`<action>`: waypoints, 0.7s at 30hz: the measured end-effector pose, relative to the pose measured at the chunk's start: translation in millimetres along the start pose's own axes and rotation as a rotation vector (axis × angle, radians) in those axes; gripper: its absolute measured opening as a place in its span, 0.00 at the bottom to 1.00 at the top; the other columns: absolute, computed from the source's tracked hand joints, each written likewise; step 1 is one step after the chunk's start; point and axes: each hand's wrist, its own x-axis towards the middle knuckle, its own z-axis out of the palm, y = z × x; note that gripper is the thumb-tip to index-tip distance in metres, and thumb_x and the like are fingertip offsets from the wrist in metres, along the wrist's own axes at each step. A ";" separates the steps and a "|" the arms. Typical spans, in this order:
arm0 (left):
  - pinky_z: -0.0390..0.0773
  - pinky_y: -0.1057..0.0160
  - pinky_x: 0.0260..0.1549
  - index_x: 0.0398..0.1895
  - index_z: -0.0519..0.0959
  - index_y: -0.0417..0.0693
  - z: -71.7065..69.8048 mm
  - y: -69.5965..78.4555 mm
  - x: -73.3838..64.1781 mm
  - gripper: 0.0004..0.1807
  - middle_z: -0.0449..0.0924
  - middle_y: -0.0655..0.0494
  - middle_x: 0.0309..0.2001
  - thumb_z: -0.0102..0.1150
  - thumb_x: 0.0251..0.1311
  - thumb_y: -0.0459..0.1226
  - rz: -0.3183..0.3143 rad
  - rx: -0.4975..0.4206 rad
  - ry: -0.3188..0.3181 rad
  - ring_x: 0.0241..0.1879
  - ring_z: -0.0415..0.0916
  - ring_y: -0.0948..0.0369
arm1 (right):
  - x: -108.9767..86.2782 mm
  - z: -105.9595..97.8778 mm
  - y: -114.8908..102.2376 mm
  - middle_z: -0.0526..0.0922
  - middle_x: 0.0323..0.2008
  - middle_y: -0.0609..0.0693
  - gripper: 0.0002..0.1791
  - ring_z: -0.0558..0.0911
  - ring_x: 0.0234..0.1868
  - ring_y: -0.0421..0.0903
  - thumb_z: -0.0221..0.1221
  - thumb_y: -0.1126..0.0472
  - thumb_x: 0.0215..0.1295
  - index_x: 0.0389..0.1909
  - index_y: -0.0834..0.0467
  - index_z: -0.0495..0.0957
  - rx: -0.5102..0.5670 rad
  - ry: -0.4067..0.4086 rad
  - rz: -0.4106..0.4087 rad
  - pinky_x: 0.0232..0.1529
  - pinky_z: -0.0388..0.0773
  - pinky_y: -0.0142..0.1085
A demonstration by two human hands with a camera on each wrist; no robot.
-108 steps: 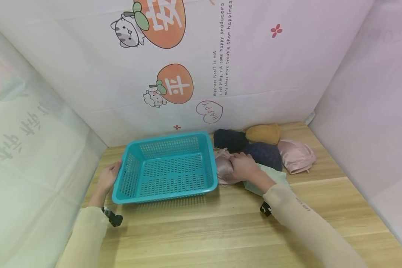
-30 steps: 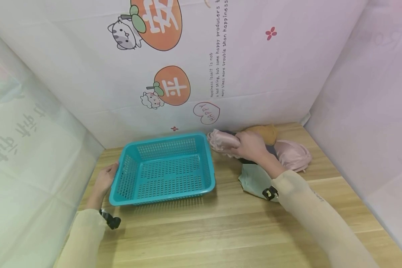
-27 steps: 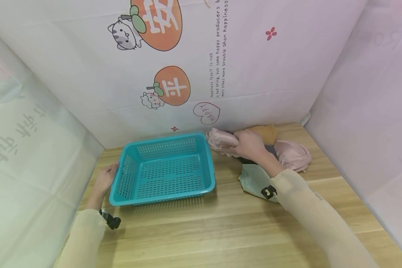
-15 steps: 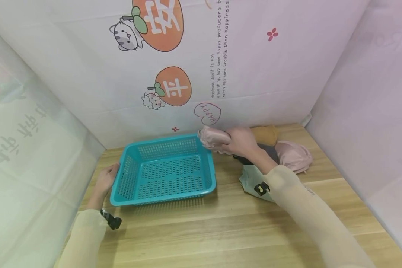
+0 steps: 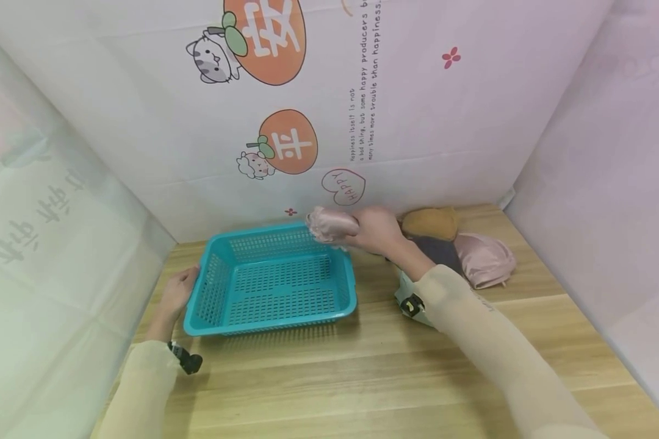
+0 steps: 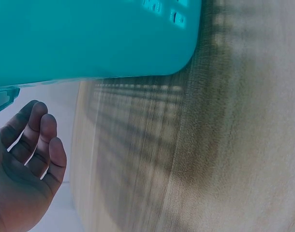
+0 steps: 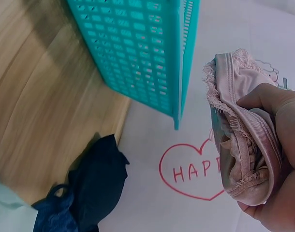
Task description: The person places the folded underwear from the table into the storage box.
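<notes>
My right hand holds a folded pink satin bra with lace trim above the back right corner of the turquoise basket. In the right wrist view the thumb presses on the satin folds of the bra, and the other fingers are mostly hidden behind it. My left hand is beside the basket's left rim. Its fingers show loosely bent just below the rim in the left wrist view; its thumb is hidden there.
Right of the basket lie a mustard piece, a dark bra, a second pink satin piece and a pale green cloth, partly under my right arm. White printed sheets wall in the wooden table.
My right hand has picked up the pink bra from beside the basket, raised it and moved it left over the basket's corner. My left hand has stayed at the rim.
</notes>
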 end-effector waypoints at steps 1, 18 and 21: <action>0.75 0.43 0.56 0.75 0.59 0.37 0.1 -0.2 0.4 0.48 0.67 0.31 0.69 0.20 0.72 0.67 0.001 0.003 0.002 0.62 0.72 0.39 | 1.2 0.3 -2.0 0.86 0.32 0.47 0.18 0.81 0.32 0.46 0.71 0.45 0.53 0.36 0.53 0.80 0.005 -0.001 -0.001 0.33 0.78 0.41; 0.78 0.52 0.48 0.73 0.62 0.36 0.4 -0.9 0.1 0.50 0.73 0.32 0.63 0.20 0.71 0.68 -0.001 0.010 0.010 0.55 0.77 0.44 | 19.8 14.6 -38.7 0.82 0.26 0.44 0.24 0.78 0.29 0.44 0.72 0.36 0.50 0.27 0.51 0.77 0.031 -0.057 -0.046 0.32 0.77 0.39; 0.79 0.54 0.47 0.74 0.61 0.37 0.5 -1.7 0.3 0.49 0.72 0.32 0.64 0.21 0.71 0.68 0.002 0.002 0.009 0.54 0.77 0.44 | 22.2 19.9 -43.9 0.81 0.24 0.43 0.26 0.77 0.27 0.43 0.71 0.33 0.50 0.24 0.50 0.75 0.041 -0.064 -0.059 0.30 0.76 0.38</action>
